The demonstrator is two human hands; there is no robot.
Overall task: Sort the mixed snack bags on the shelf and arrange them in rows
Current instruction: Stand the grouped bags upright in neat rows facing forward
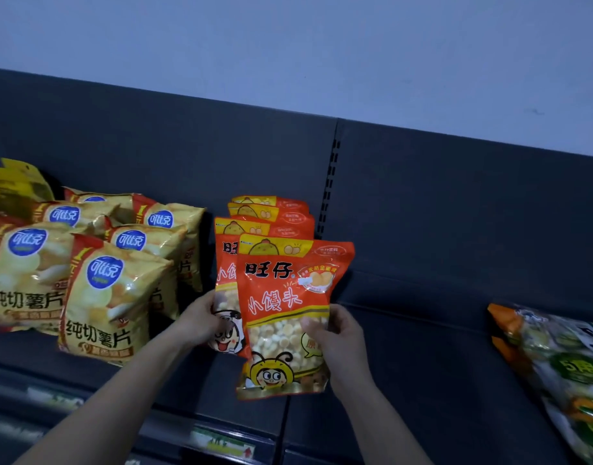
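So the person's at the dark shelf [422,347] with both hands up in the orange section. The right hand [340,340] grips the front orange bag [285,297] by its lower right edge. Its thumb is pressed on the clear window where you can see the little round biscuits, and the other fingers are hidden behind the pack. That bag is upright, tilted a touch, with its bottom near the front edge of the shelf. Can't tell if it's resting there or lifted.

The left hand [199,322] is just left of it, clamped on the lower left edge of the second orange bag [226,273]. That one sits directly behind the front one and is half covered by it. So the two hands are apart, one bag each, with the front bag between them.

Behind those two, more orange bags [271,214] of the same kind line up toward the back panel [187,146], only their top strips showing. Just beside that row on the left, the yellow chip bags [110,297] stand a few deep, the nearest one close to the left forearm. Way off to the right, well apart from everything, an orange-and-green bag [563,364] lies on the shelf, partly cut off by the edge of view. There's a price label [221,443] on the shelf's front strip below the arms.
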